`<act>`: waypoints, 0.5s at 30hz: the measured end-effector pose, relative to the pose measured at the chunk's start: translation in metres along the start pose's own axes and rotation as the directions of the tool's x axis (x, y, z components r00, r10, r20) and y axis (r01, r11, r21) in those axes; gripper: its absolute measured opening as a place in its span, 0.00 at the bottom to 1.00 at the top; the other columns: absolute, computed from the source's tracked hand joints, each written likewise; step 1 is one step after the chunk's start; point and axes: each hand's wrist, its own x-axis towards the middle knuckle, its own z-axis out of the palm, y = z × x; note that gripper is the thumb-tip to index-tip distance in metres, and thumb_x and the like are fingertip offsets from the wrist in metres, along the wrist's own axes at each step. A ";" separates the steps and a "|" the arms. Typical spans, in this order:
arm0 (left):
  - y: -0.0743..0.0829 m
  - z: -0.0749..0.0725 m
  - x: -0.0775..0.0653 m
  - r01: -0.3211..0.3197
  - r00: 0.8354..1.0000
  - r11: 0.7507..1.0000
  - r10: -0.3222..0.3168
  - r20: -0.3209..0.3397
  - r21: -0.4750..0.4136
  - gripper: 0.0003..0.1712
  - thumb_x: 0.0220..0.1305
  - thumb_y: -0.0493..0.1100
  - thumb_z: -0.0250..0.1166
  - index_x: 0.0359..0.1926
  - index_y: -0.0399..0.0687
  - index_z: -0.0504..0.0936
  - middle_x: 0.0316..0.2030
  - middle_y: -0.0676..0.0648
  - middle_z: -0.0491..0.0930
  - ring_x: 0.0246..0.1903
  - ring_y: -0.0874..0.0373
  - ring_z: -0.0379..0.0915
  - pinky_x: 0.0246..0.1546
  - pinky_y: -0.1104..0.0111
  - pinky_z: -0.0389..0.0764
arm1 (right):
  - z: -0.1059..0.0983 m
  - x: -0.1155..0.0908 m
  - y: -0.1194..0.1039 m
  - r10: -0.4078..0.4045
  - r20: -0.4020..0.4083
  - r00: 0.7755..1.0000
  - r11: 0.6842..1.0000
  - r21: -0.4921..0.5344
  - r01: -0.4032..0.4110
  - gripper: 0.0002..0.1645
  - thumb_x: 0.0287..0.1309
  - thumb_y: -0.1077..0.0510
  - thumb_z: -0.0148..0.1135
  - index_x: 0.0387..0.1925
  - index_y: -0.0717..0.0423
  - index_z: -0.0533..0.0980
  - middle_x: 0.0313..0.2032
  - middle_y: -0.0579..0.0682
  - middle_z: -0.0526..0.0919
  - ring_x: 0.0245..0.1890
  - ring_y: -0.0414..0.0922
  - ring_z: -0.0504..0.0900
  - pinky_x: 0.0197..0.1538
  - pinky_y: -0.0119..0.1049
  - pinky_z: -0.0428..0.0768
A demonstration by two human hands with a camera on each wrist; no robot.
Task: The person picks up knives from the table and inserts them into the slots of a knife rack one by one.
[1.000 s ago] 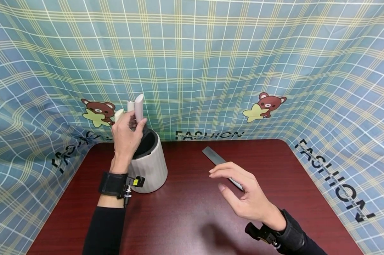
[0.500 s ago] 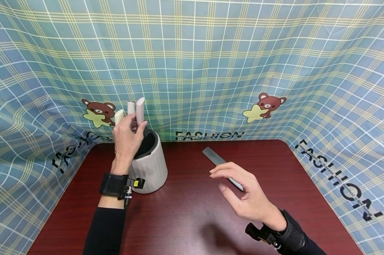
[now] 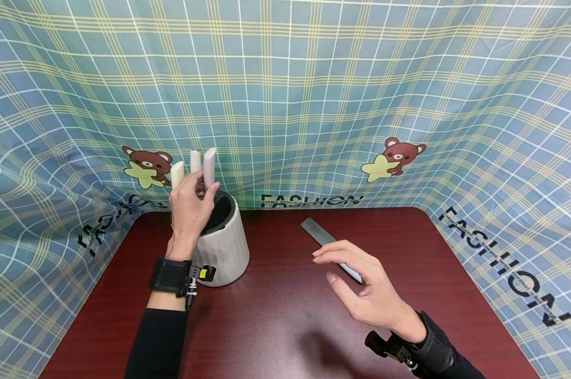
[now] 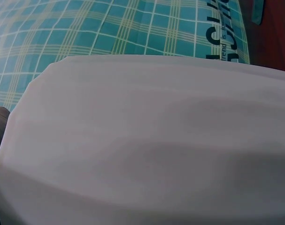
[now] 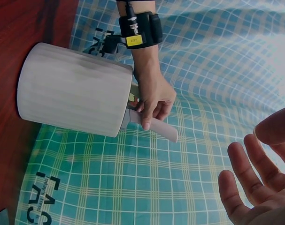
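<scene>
My left hand (image 3: 190, 208) pinches the pale pinkish handle (image 3: 209, 166) of a utensil at the mouth of a ribbed off-white holder (image 3: 224, 258). In the right wrist view the thumb and fingers close round this handle (image 5: 163, 129) just outside the rim; its lower part is hidden inside the holder. A white handle (image 3: 195, 159) and a cream one (image 3: 177, 173) rise beside it, partly behind the hand. Fingers apart and holding nothing, my right hand (image 3: 361, 284) hovers over the table and overlaps a long flat grey blade with a pale handle (image 3: 321, 233).
The holder stands on the left of a dark red wooden table (image 3: 266, 316). A blue checked cloth (image 3: 285, 105) with printed bears surrounds the back and sides. The holder's wall (image 4: 142, 131) fills most of the left wrist view.
The left hand has come down slightly with the pinkish handle, which now sits lower in the holder. My right hand has stayed almost still.
</scene>
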 end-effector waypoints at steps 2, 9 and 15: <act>0.000 0.000 -0.001 0.000 1.000 1.000 0.000 0.002 0.007 0.19 0.60 0.41 0.74 0.49 0.35 0.84 0.39 0.34 0.85 0.35 0.41 0.85 0.37 0.51 0.85 | 0.000 0.000 0.000 0.000 0.001 1.000 1.000 -0.001 0.000 0.28 0.48 0.79 0.58 0.52 0.61 0.80 0.49 0.54 0.83 0.52 0.44 0.81 0.59 0.29 0.77; 0.001 0.000 -0.002 -0.010 1.000 1.000 0.010 0.008 0.014 0.19 0.60 0.40 0.74 0.49 0.34 0.83 0.39 0.33 0.85 0.34 0.41 0.84 0.37 0.52 0.84 | 0.000 0.001 0.000 -0.003 -0.005 1.000 1.000 -0.003 0.003 0.28 0.48 0.79 0.58 0.52 0.61 0.80 0.49 0.54 0.84 0.51 0.44 0.82 0.59 0.29 0.77; 0.001 0.000 -0.004 -0.004 1.000 1.000 0.003 0.021 0.030 0.19 0.60 0.40 0.74 0.49 0.34 0.83 0.40 0.33 0.86 0.35 0.41 0.85 0.37 0.52 0.84 | 0.000 -0.001 -0.001 0.008 -0.005 1.000 1.000 0.000 -0.008 0.28 0.48 0.79 0.58 0.52 0.60 0.80 0.49 0.54 0.83 0.51 0.44 0.82 0.59 0.29 0.77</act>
